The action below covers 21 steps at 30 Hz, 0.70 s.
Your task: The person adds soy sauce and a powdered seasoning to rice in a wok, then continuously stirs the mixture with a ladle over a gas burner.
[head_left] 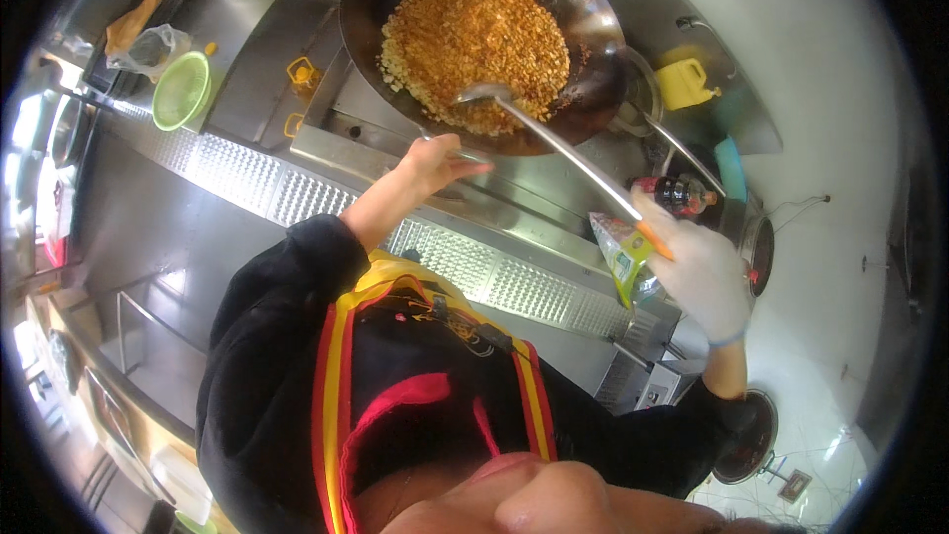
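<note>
A large dark wok (600, 100) lies before me, tilted in view. Chopped, browned food (474, 37) fills its middle, paler along the left side. My right hand (700, 274), in a white glove, grips the orange-ended handle of a long metal ladle (567, 152). The ladle's bowl rests in the near part of the food. My bare left hand (434, 163) is at the wok's near rim, its fingers around what looks like the wok's metal loop handle; the grip is partly hidden.
Right of the stove are a dark sauce bottle (675, 194), a yellow jug (686, 84) and a printed plastic bag (623, 252). A green basin (182, 91) and a clear plastic bag (152, 48) stand at the left. A perforated metal strip (311, 196) edges the counter. Oil bottles (302, 74) sit lower down.
</note>
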### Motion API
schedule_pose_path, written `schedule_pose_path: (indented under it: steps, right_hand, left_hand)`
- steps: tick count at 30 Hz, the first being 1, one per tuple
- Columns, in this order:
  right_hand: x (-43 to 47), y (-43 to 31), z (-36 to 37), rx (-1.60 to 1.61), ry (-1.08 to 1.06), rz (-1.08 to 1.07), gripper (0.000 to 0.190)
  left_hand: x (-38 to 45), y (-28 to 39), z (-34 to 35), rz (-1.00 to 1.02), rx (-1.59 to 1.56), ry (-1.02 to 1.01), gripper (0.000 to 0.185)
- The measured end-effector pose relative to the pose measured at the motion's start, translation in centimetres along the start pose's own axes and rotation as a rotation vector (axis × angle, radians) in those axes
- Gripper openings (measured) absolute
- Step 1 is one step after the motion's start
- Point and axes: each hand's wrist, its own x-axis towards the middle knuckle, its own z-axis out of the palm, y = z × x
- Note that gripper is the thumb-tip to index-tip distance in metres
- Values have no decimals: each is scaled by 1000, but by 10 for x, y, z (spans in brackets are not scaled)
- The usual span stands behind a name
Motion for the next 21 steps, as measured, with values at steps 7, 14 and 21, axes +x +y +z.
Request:
schedule_pose_path:
  steps: [7,14,21]
  right_hand:
    - [140,-9,105,12,107,54,65]
    - [199,32,142,86,247,203,65]
    - [121,16,117,1404,-83,490,70]
  left_hand:
    - [-19,4,26,33,76,151,29]
    - [-25,3,29,34,159,108,42]
    - [-12,4,19,33,96,45,38]
